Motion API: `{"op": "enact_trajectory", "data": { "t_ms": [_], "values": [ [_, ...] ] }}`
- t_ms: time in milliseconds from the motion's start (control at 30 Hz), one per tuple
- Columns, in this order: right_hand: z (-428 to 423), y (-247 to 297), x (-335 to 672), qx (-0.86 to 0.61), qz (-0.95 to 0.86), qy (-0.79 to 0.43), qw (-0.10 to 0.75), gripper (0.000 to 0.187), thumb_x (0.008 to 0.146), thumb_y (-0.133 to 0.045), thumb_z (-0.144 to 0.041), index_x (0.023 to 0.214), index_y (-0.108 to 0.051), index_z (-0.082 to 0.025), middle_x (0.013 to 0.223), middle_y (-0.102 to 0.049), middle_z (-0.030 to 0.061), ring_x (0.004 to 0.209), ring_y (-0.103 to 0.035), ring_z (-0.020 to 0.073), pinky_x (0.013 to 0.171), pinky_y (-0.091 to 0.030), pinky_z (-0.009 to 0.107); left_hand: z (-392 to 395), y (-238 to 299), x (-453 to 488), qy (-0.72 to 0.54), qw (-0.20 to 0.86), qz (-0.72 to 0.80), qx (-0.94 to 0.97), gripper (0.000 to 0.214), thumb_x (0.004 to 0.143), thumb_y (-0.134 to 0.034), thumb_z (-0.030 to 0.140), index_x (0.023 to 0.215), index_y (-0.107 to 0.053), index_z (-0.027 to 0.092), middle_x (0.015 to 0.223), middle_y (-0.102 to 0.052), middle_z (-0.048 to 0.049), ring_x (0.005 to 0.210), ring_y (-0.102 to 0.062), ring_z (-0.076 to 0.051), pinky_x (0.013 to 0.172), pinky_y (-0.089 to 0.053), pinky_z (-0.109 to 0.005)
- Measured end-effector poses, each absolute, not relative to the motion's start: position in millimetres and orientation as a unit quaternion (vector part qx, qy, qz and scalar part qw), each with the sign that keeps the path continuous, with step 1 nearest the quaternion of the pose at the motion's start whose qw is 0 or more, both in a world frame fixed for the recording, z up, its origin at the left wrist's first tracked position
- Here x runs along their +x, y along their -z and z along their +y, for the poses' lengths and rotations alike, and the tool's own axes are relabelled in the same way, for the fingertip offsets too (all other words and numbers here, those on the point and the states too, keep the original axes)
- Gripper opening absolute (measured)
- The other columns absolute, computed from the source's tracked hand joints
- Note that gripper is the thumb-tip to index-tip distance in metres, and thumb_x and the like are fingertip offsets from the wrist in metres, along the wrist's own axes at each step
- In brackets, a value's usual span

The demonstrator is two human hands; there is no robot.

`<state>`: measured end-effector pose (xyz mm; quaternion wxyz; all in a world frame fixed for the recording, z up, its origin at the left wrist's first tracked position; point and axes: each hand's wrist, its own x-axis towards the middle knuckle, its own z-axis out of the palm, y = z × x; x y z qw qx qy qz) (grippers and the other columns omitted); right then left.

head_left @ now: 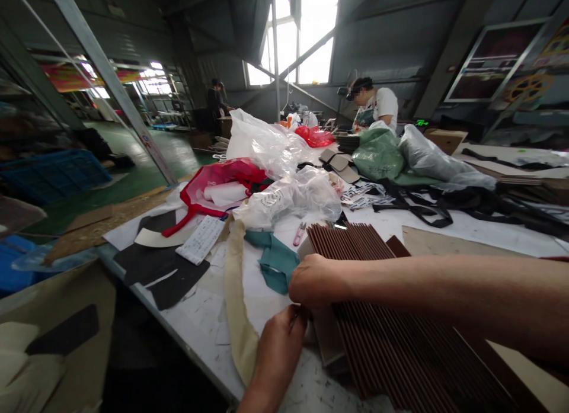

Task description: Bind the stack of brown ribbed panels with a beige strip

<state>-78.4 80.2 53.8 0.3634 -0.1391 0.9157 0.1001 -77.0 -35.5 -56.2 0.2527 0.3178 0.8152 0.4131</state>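
My right hand (313, 279) reaches in from the right and is closed at the left end of a row of thin brown panels (400, 342), packed edge to edge. Just below it, my left hand (282, 345) is also closed, thumb and fingers pinched together. Whatever either hand holds is hidden by the fingers. A teal fabric strip (278, 262) lies folded right beside my right hand. Left of my left hand runs a long beige fabric strip (237, 306). Small pink-handled thread snips (299, 234) rest beyond the panels.
Clear plastic bags (293, 197), a red bag (213, 188), a green bag (377, 152) and black straps (427, 202) crowd the table's far side. Dark cut pieces (164, 268) and a written card (201, 240) lie near the left edge. A person (384, 108) works beyond.
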Motion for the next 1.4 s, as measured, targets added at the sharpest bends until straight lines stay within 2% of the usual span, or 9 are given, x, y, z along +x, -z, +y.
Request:
{"op": "enact_trajectory", "data": {
  "t_ms": [167,267,367,500,667,900,1100,1233,1400],
  "values": [
    [81,-56,-75,-0.145,0.921,-0.101,0.347,0.020,0.080,-0.062,-0.009,0.098,-0.070,-0.014,0.095,-0.069,0.0122,0.092,-0.065,0.0283,0.076,-0.055,0.041,-44,44,-70,-0.205,0.181,0.891,0.362,0.030,0.089,-0.039,0.025,0.079,-0.067,0.020,0.081,-0.073,-0.0132,0.082,-0.069,-0.029,0.060,-0.039,-0.029],
    [80,-59,-73,-0.146,0.920,-0.102,0.350,0.021,0.081,-0.060,-0.009,0.098,-0.071,-0.014,0.095,-0.070,0.0119,0.093,-0.065,0.0277,0.077,-0.056,0.040,-47,45,-70,-0.183,0.178,0.892,0.374,0.030,0.090,-0.036,0.022,0.079,-0.064,0.020,0.080,-0.073,-0.0120,0.081,-0.069,-0.027,0.061,-0.038,-0.028],
    [79,-57,-73,-0.145,0.919,-0.106,0.351,0.021,0.079,-0.060,-0.007,0.095,-0.071,-0.015,0.094,-0.070,0.0109,0.090,-0.066,0.0268,0.075,-0.057,0.039,-49,52,-74,-0.260,0.226,0.864,0.368,0.031,0.089,-0.032,0.024,0.077,-0.060,0.019,0.076,-0.070,-0.0092,0.077,-0.066,-0.024,0.063,-0.038,-0.028],
    [80,-50,-76,-0.136,0.923,-0.113,0.341,0.019,0.077,-0.062,-0.007,0.092,-0.071,-0.014,0.089,-0.070,0.0113,0.087,-0.066,0.0276,0.075,-0.056,0.041,-51,61,-83,-0.428,0.337,0.768,0.336,0.033,0.085,-0.033,0.039,0.067,-0.052,0.018,0.069,-0.059,-0.0041,0.073,-0.057,-0.020,0.066,-0.039,-0.028],
    [78,-55,-77,-0.141,0.915,-0.107,0.364,0.020,0.077,-0.064,-0.009,0.096,-0.071,-0.014,0.093,-0.070,0.0096,0.086,-0.066,0.0270,0.071,-0.055,0.039,-52,66,-85,-0.508,0.401,0.713,0.268,0.022,0.077,-0.035,0.032,0.065,-0.048,0.019,0.054,-0.035,0.0052,0.056,-0.038,-0.013,0.055,-0.032,-0.025],
    [74,-70,-78,-0.175,0.890,-0.114,0.406,0.025,0.078,-0.070,-0.021,0.103,-0.070,-0.018,0.103,-0.069,0.0063,0.093,-0.064,0.0245,0.064,-0.051,0.029,-46,52,-78,-0.566,0.387,0.666,0.294,0.023,0.073,-0.047,0.036,0.077,-0.055,0.015,0.078,-0.059,-0.0044,0.083,-0.052,-0.021,0.077,-0.040,-0.029],
    [73,-68,-78,-0.164,0.890,-0.100,0.413,0.022,0.080,-0.067,-0.027,0.101,-0.071,-0.020,0.097,-0.070,0.0033,0.088,-0.065,0.0207,0.063,-0.048,0.026,-43,33,-79,-0.562,0.391,0.688,0.243,0.027,0.067,-0.048,0.042,0.065,-0.052,0.016,0.060,-0.043,0.0017,0.059,-0.035,-0.013,0.057,-0.029,-0.026],
    [74,-65,-76,-0.140,0.901,-0.092,0.399,0.024,0.084,-0.062,-0.026,0.105,-0.069,-0.016,0.101,-0.069,0.0082,0.095,-0.064,0.0247,0.071,-0.051,0.032,-40,26,-76,-0.575,0.366,0.693,0.235,0.028,0.065,-0.047,0.044,0.062,-0.051,0.016,0.060,-0.042,0.0004,0.062,-0.036,-0.015,0.059,-0.030,-0.027],
    [79,-47,-77,-0.133,0.914,-0.101,0.369,0.017,0.080,-0.066,-0.022,0.096,-0.071,-0.020,0.092,-0.071,0.0076,0.087,-0.066,0.0241,0.066,-0.052,0.030,-40,20,-73,-0.565,0.353,0.707,0.236,0.029,0.064,-0.044,0.044,0.060,-0.051,0.017,0.061,-0.047,-0.0022,0.065,-0.041,-0.017,0.063,-0.034,-0.029]
  ]
}}
